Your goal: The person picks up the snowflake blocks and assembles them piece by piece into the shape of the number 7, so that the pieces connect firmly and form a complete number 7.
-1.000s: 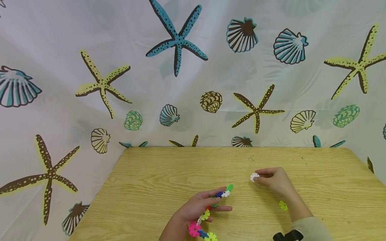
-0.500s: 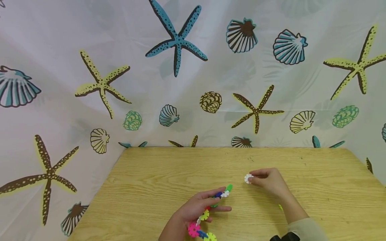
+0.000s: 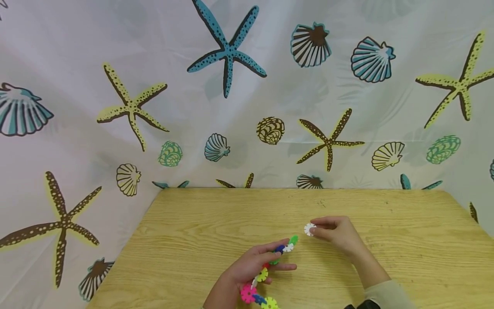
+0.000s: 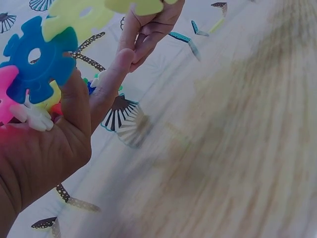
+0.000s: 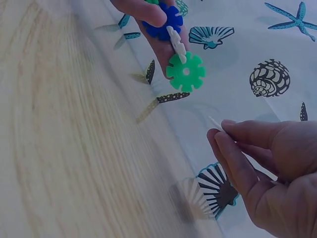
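My left hand (image 3: 251,265) holds a chain of interlocking notched plastic discs, its thumb and forefinger pinching near a dark blue disc (image 5: 171,24). Beyond the fingertips the chain ends in a white disc (image 5: 176,43) and a green disc (image 5: 185,78). From the palm side hang a pink disc (image 3: 248,293), a blue disc (image 4: 35,69) and a yellow disc (image 3: 269,303). Between thumb and fingers my right hand (image 3: 341,237) pinches a loose white disc (image 3: 308,229) above the table. This disc is just right of the green end, apart from it, and appears edge-on in the right wrist view.
The wooden table (image 3: 193,231) spreads beneath both hands. Behind it and at both sides hangs a white curtain (image 3: 247,163) printed with starfish and shells. A black wrist strap (image 3: 366,304) shows at the right sleeve (image 3: 387,294).
My right hand has moved left with the white disc, closer to the chain's green end. The yellow disc on the table has gone out of sight behind the right forearm. The left hand stays put.
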Motion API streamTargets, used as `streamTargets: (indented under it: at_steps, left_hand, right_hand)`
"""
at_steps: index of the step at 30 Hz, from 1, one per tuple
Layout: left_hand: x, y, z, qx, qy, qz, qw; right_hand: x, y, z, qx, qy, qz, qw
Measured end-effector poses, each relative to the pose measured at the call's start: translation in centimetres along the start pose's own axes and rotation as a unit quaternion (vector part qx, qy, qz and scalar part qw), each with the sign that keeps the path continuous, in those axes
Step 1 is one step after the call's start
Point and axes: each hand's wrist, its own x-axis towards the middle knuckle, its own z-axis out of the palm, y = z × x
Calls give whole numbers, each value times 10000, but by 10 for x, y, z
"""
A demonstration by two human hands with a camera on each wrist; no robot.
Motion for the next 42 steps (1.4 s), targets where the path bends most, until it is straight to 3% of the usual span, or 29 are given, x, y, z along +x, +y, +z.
streamTargets:
  at_steps: [19,32,42]
  left_hand:
    - [1,-1,2,-104,-146,74,9998]
    - [1,-1,0,-147,-64,207,9997]
    - [5,-3,3,-212,93,120,9997]
  right_hand:
    - [-5,-3,15,196,-391,-142,9989]
    - [-1,-2,26,910,-26,149,9957]
    - [-5,-6,30,1061,10,241,9941]
